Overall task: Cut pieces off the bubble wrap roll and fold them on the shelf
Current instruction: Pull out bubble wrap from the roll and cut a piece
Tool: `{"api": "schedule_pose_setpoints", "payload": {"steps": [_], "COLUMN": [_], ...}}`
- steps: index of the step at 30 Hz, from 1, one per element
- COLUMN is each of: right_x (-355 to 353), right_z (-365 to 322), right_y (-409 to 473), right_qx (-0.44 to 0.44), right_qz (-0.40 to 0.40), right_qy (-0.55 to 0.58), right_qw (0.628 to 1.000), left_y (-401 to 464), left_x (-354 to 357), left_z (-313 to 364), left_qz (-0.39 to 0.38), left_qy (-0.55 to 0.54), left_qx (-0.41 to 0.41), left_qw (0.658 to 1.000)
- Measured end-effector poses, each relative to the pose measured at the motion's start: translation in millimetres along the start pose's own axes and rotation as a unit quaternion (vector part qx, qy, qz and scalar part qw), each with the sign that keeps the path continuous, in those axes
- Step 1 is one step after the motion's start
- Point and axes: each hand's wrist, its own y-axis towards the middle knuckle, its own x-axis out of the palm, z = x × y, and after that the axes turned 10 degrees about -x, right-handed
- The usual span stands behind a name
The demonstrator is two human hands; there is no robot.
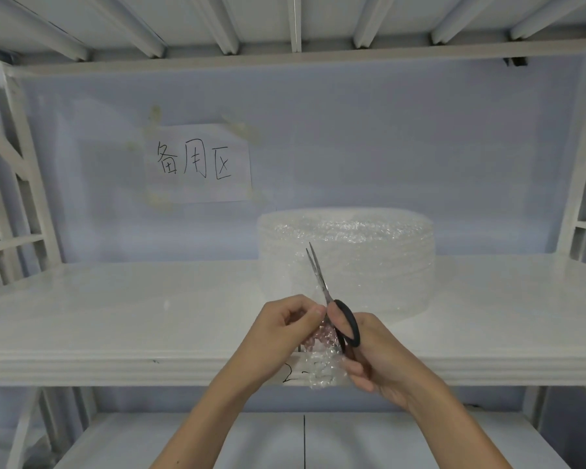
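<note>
White painted metal makes up the shelving unit, and its broad glossy shelf (115,316) runs across the whole view, with a ribbed front edge and a handwritten mark partly hidden behind the plastic hanging there. Pale bluish wall fills the back, and a paper sign (198,163) with three handwritten characters is taped to it, left of centre. Slanted braces show at both sides, beams of the upper shelf overhead, and a lower shelf below.

The bubble wrap roll (349,255) stands on end on the shelf, right of centre, just behind the hands. A loose strip of bubble wrap (320,360) comes forward from it over the shelf's front edge and hangs down between the hands. The left hand (285,328) is pinched shut on that strip, thumb and forefinger pressing its upper part. The right hand (369,353) is closed around the black handles of the scissors (332,306), whose blades point up and away in front of the roll, nearly together. The two hands almost touch.
</note>
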Motion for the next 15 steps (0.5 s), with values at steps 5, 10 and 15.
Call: {"api": "schedule_pose_setpoints", "payload": {"steps": [5,10,15], "right_x": [-1.8,-3.7,-4.4], "right_z": [1.8,-2.1,2.2], "right_y": [3.1,6.7,10.3], "right_qx": [0.003,0.008,0.018], "right_qz": [0.006,0.003,0.009], "right_qy": [0.004,-0.008,-0.008], "right_qw": [1.000,1.000,1.000], "left_y": [-0.5,-3.3,-3.1], "left_x": [-2.3,-1.7,-5.0], "left_z": [-1.7,-0.3,-3.1], "left_qz": [0.000,-0.030,-0.033], "left_qy": [-0.012,-0.004,-0.011], "left_qx": [-0.004,-0.009,-0.018], "left_qw": [1.000,1.000,0.999]}}
